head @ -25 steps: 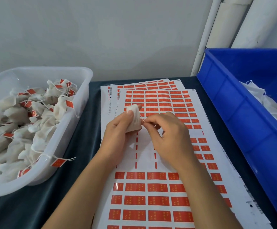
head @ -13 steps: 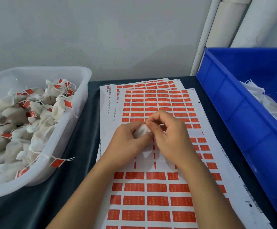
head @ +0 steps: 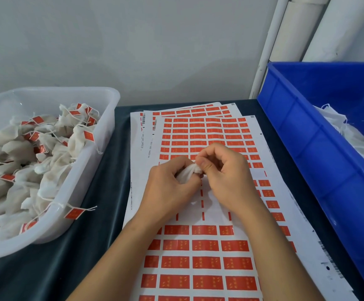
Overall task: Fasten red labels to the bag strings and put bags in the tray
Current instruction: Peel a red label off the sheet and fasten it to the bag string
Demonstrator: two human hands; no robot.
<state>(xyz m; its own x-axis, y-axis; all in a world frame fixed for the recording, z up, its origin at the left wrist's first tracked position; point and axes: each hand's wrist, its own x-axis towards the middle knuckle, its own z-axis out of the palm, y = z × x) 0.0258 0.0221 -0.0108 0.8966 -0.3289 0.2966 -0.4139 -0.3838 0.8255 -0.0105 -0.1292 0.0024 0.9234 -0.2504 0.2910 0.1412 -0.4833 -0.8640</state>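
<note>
**Label-fastening step: bag held between both hands above the label sheet**

The left hand (head: 168, 187) has its fingers curled round a small white bag (head: 187, 173), gripping it above the sheet of red labels (head: 205, 246) on the table (head: 102, 192). The right hand (head: 224, 172), at 3 o'clock of the bag, pinches the bag's gathered top with thumb and curled fingers; neither string nor label shows in that pinch. The step in hand appears to be fastening a label to the string. The next move likely calls for closing the label on the string, then carrying the bag toward 9 o'clock to the white tray (head: 109, 118), which holds labelled bags (head: 52, 153). A blue bin (head: 307, 148) stands at 3 o'clock.
</note>
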